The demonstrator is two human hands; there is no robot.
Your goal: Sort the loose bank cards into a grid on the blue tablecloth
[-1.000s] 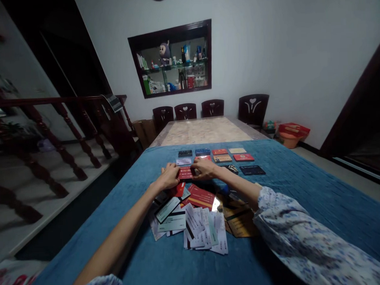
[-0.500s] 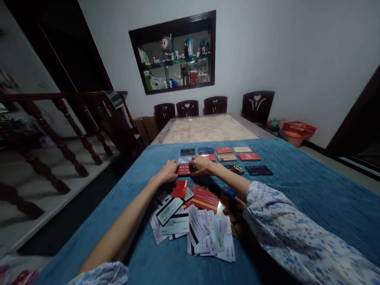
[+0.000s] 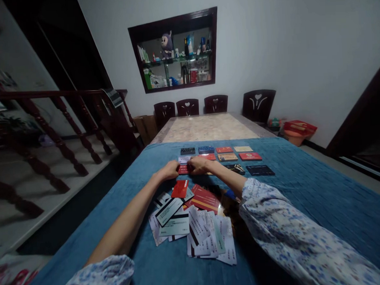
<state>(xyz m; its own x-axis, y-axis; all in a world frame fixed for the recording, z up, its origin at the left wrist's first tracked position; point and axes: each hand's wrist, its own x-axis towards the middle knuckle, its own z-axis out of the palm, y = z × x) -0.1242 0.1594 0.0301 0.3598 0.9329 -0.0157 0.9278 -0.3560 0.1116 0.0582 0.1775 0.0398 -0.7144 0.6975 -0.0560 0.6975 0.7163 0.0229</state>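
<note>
Both my hands rest on a red card lying on the blue cloth. My left hand pinches its left end and my right hand its right end, fingers curled. The card lies in the front row of a grid of several cards: a dark card, a blue card, red cards and a black card. Nearer me lies a loose heap of cards, with a red card on top.
Bare marble tabletop lies beyond the cloth, with several dark chairs behind it. A wall niche holds bottles and a plush toy. A wooden stair railing runs along the left. A red basin sits on the floor at the right.
My hands and the red card have slid slightly farther away into the front row of the grid. The camera has tilted down a little.
</note>
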